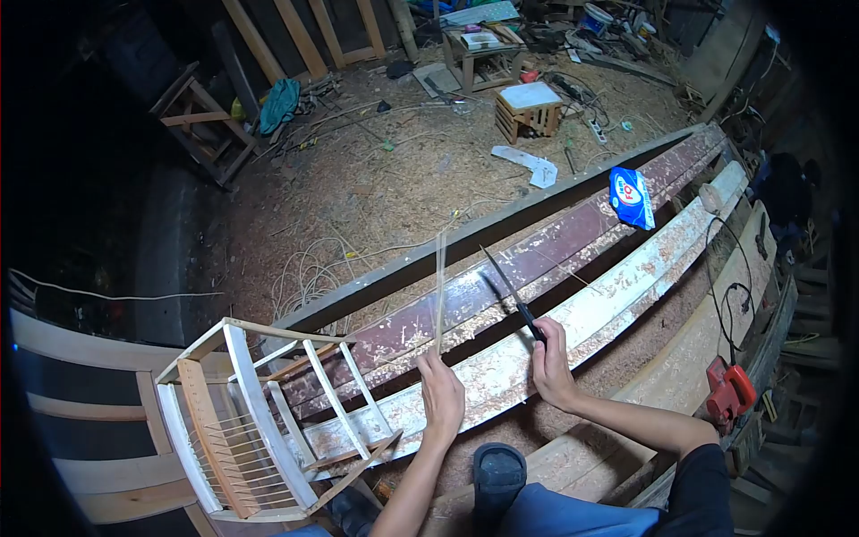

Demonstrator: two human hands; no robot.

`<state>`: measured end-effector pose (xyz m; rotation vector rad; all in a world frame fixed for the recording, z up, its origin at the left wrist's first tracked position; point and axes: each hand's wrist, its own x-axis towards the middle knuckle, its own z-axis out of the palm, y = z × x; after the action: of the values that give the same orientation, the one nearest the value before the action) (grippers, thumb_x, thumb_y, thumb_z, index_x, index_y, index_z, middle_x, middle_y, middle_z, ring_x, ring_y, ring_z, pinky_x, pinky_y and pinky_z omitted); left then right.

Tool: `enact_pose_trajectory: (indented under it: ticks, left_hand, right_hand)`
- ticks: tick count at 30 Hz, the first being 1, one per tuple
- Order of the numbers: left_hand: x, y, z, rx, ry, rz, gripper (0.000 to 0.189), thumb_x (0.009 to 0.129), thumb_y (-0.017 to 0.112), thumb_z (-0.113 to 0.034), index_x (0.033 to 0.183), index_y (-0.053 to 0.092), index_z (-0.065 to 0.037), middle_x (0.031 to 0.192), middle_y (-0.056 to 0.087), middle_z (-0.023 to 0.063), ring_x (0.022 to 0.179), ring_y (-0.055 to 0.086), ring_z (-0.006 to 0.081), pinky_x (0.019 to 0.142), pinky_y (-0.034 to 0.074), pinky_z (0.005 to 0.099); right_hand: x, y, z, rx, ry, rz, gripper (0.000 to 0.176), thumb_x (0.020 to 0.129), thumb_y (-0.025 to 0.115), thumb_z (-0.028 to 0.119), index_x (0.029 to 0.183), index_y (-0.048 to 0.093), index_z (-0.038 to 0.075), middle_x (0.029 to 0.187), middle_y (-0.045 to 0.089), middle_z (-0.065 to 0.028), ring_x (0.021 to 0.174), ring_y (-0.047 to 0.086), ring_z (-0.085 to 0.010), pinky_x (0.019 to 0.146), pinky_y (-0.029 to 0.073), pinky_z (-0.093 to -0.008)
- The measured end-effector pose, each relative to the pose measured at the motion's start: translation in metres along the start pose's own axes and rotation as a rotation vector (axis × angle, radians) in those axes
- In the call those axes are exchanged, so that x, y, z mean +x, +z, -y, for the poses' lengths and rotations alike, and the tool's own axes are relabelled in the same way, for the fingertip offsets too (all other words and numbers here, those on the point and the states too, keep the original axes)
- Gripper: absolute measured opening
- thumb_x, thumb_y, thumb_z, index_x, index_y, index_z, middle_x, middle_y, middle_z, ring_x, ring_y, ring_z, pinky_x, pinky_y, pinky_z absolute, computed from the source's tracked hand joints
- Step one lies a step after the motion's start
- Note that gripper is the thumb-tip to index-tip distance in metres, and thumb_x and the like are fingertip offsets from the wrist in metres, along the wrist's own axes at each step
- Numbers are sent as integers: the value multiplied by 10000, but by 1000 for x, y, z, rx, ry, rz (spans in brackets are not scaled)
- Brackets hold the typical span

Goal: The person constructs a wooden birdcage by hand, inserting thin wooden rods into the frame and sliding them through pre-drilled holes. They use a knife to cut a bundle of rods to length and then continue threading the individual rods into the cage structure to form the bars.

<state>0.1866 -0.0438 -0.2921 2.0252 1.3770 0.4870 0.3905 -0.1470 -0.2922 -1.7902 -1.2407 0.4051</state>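
My left hand [442, 396] is closed around the lower end of a thin pale wooden stick [440, 295], which points up and away and looks slightly blurred. To its right, my right hand [552, 365] grips the black handle of a knife [507, 285]. The long narrow blade slants up and left, its tip close to the stick in this view. Below both hands lies a white-painted plank [591, 318] strewn with shavings. A wooden frame [240, 376] with a row of thin rods stands to the left of my left hand.
A blue packet [632, 198] lies on the dark red plank [394, 333]. At right is a red power tool [729, 390] with a black cord. Coiled cable [309, 282] lies on the shaving-covered floor, with a slatted crate [528, 115] and small table [483, 55] farther back.
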Motion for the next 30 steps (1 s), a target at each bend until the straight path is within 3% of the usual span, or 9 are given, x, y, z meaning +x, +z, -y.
enact_pose_trajectory:
  ticks: [6,11,17,20,24,26,30]
  left_hand:
    - [12,21,25,16,-74,-103,515,1038,511,24,1534,401,106,1172,469,288,1032,601,475,909,509,541]
    - [3,28,19,38,-84,-68,515,1032,556,-10,1523,436,87,1193,482,288,1086,586,463,970,481,540]
    - [5,17,24,179,-17,-101,441,1029,627,-126,1441,578,25,1199,629,239,1119,618,423,980,487,540]
    - [8,12,33,-67,-144,-83,327,993,711,-184,1279,721,-25,968,714,166,931,682,373,842,530,472]
    - [5,13,50,25,-47,-137,283,976,758,-202,1193,758,-21,898,741,143,872,693,321,758,536,448]
    - [3,13,52,-115,-219,-84,240,951,808,-209,1091,786,-16,860,759,128,768,690,250,707,534,401]
    - [4,22,63,-171,-251,-106,243,964,816,-210,1044,789,19,852,772,117,732,696,179,693,550,347]
  right_hand:
    - [-6,12,-13,-135,32,146,491,974,498,-83,1460,451,-34,1424,441,-293,1316,478,-470,1155,413,-523]
    - [-6,16,-18,-272,39,249,539,928,583,-16,1457,479,-16,1410,468,-288,1246,521,-464,1090,440,-534]
    - [-4,10,-8,-433,111,378,590,893,655,102,1459,514,15,1365,504,-265,1134,552,-415,951,452,-511]
    - [-3,14,-6,-458,81,297,578,897,668,136,1445,531,17,1338,519,-236,1136,541,-392,959,426,-507]
    - [14,22,10,-463,-30,231,518,911,669,154,1403,571,24,1285,548,-198,1160,522,-357,967,393,-494]
    - [23,31,19,-430,-130,277,414,927,663,142,1327,616,46,1194,573,-164,1111,541,-319,914,390,-467]
    - [30,67,24,-351,-211,352,249,954,676,177,1185,674,84,1068,613,-104,1029,577,-278,879,384,-459]
